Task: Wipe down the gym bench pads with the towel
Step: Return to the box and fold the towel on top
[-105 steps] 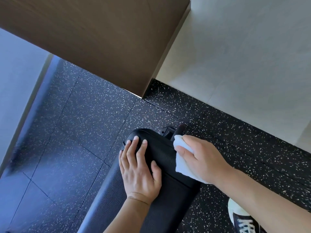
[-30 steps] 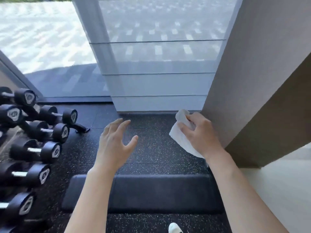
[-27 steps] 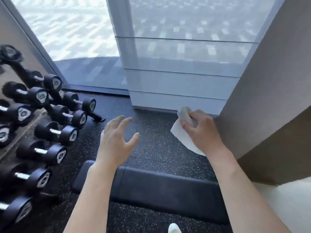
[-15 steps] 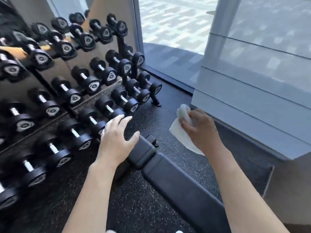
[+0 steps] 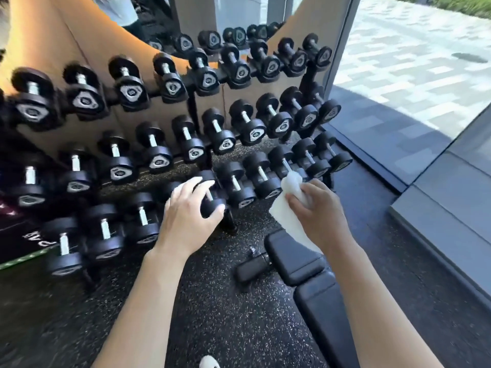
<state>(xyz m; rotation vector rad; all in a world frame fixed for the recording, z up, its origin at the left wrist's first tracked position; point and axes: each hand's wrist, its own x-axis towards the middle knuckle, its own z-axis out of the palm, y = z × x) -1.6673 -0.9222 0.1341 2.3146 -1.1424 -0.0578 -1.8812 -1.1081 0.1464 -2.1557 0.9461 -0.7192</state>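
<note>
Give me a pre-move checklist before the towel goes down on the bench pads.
1. Towel in grip: ok, the right hand holds the white towel.
2. Towel on a pad: not ok, it hangs above the small end pad.
3. Left hand free: ok, open, holding nothing.
4. Long pad unobstructed: ok where visible; the right forearm hides part.
5. Pads already wiped: cannot tell.
6. Dumbbell rack apart from bench: ok, floor shows between.

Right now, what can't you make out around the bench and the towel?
- Black padded bench: far end cut off by the bottom edge and covered by the right forearm.
- White cloth towel: partly hidden inside the right hand.
- Black dumbbells at left: labels blurred.
</note>
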